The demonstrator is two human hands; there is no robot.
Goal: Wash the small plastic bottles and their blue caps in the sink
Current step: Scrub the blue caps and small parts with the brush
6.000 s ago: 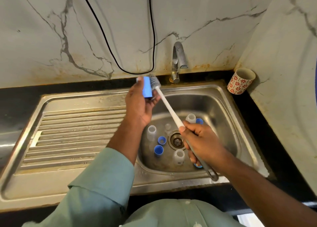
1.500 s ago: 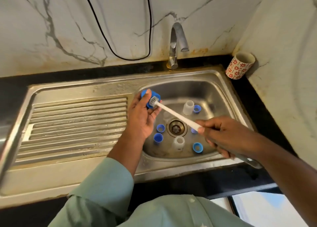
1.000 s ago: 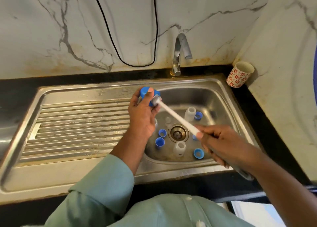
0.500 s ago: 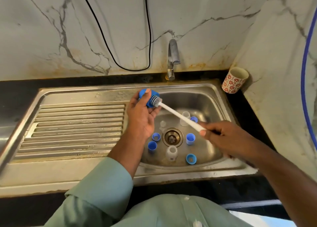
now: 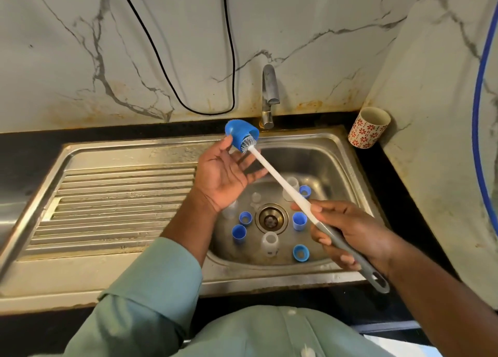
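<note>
This is a home kitchen, seen at the washing-up spot. A stainless-steel sink (image 5: 334,151) with a ribbed draining board (image 5: 118,203) on its left is set into a black stone counter (image 5: 398,184). A single metal tap (image 5: 269,92) rises at the far edge of the basin. The walls (image 5: 80,46) behind and to the right are white marble-look panels, rust-stained along the bottom. A flower-patterned cup (image 5: 369,127) stands in the far right corner, and a black cable (image 5: 229,46) hangs down the far wall.
</note>
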